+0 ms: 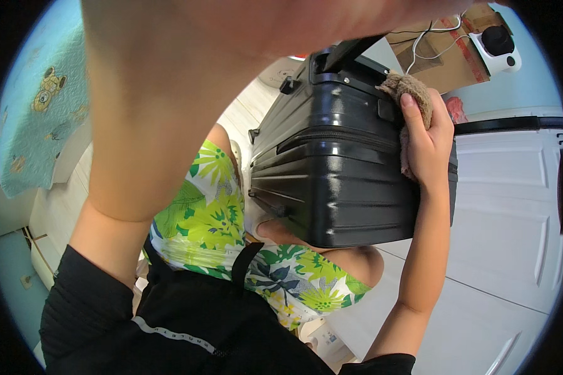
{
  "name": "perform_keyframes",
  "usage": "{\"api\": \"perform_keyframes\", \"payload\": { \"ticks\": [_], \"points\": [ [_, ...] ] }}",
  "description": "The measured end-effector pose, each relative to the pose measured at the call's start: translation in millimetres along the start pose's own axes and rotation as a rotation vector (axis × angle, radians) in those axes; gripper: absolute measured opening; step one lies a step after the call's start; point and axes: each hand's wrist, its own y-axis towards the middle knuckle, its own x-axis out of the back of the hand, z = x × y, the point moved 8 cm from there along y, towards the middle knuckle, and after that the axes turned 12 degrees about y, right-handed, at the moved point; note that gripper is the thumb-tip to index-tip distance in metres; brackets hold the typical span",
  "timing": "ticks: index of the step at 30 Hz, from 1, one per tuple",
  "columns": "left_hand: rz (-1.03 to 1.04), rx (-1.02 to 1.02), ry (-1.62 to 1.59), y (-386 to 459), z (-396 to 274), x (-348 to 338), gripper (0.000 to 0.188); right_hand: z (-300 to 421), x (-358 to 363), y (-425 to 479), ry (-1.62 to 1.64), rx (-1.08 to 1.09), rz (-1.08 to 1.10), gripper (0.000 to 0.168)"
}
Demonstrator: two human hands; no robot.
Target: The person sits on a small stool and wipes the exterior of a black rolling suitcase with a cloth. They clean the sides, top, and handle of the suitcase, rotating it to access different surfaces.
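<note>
A black hard-shell suitcase [328, 154] stands in front of me, between my legs, with its zipper and small wheels showing. My right hand [424, 131] is closed around a brown fuzzy cloth [410, 89] pressed to the suitcase's upper right edge. Black handle tubes [497, 125] reach out from the case towards the right rim. Raised very close to the camera, my left arm covers the upper left; a part of my left hand [352, 21] fills the top edge, near another black tube [352, 54]. Its fingers are cut off, so its grip is hidden.
Cardboard boxes [424, 61] with white and black cables and a white device with a black round part [497, 42] stand at the upper right. White panelled doors [502, 211] are on the right. A teal quilted cover with bears [42, 126] hangs at the left.
</note>
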Motion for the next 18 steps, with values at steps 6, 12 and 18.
{"api": "perform_keyframes", "payload": {
  "ticks": [6, 12, 18],
  "points": [
    [-0.02, -0.001, 0.009, 0.6, 1.8, 2.9, 0.043, 0.4, -0.4, 1.6, -0.003, 0.005, 0.008, 0.024],
    [-0.038, 0.0, 0.019, -1.2, 5.1, 8.8, 0.043, 2.5, -0.9, 2.4, -0.006, 0.05, 0.014, 0.023],
    [-0.025, -0.001, 0.033, -0.2, 4.3, 10.5, 0.042, 4.3, -3.7, -0.3, 0.023, 0.046, -0.019, 0.024]
  ]
}}
